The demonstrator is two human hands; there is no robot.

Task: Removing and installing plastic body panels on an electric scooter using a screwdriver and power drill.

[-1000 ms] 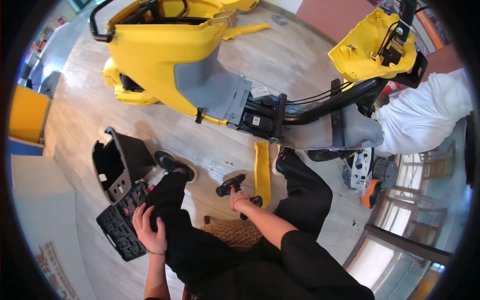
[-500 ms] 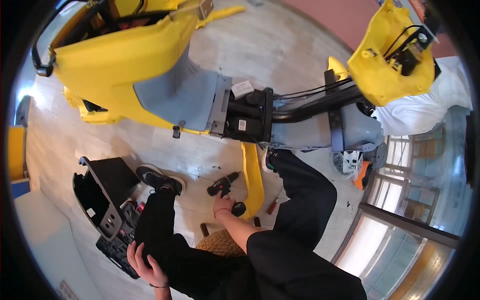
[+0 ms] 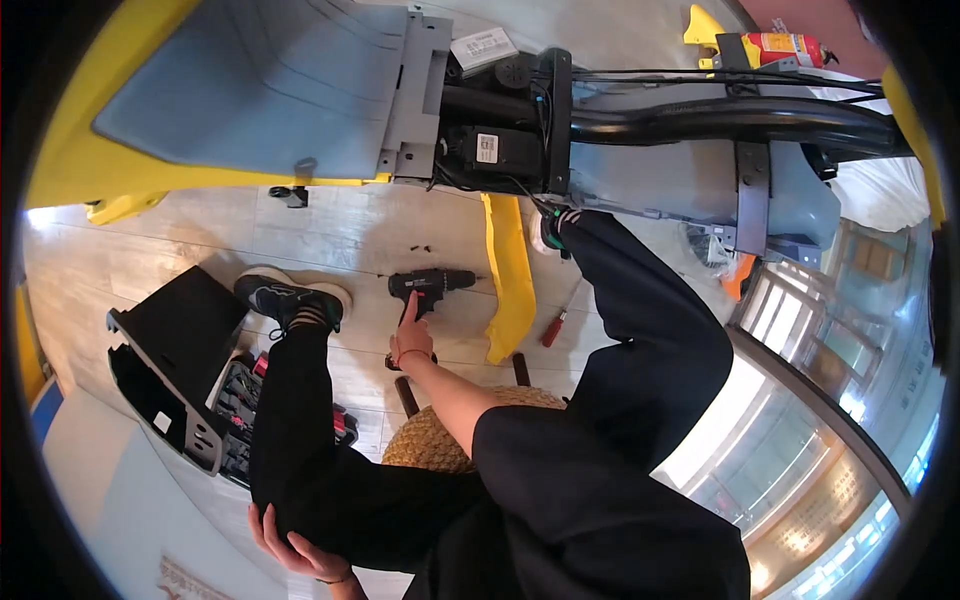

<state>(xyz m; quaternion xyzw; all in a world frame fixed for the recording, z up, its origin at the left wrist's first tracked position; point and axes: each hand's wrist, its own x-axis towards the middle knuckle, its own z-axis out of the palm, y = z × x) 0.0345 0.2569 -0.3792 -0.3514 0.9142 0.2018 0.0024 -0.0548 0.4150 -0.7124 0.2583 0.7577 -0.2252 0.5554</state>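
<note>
My right hand (image 3: 414,340) grips the handle of a black cordless drill (image 3: 440,280), index finger at its trigger. My left hand (image 3: 295,550) rests on my left leg, fingers apart and empty. A long yellow panel (image 3: 510,265) lies on the floor to the drill's right, with a red-handled screwdriver (image 3: 555,328) beside it and small screws (image 3: 420,248) above the drill. Across the top lies the scooter's black steel frame (image 3: 690,120) with grey floor panels (image 3: 260,70), yellow bodywork (image 3: 110,160) and a black box (image 3: 495,150).
A black plastic bin (image 3: 180,345) and an open tool case (image 3: 240,405) sit left of my feet. A woven stool (image 3: 420,440) is under me. A red fire extinguisher (image 3: 780,45), white fabric (image 3: 875,190) and a glass panel (image 3: 800,440) are at the right.
The view has tilted and closed in on the scooter frame. My right hand and the drill have shifted up and left in view, the drill now more level. My left hand stays on my leg.
</note>
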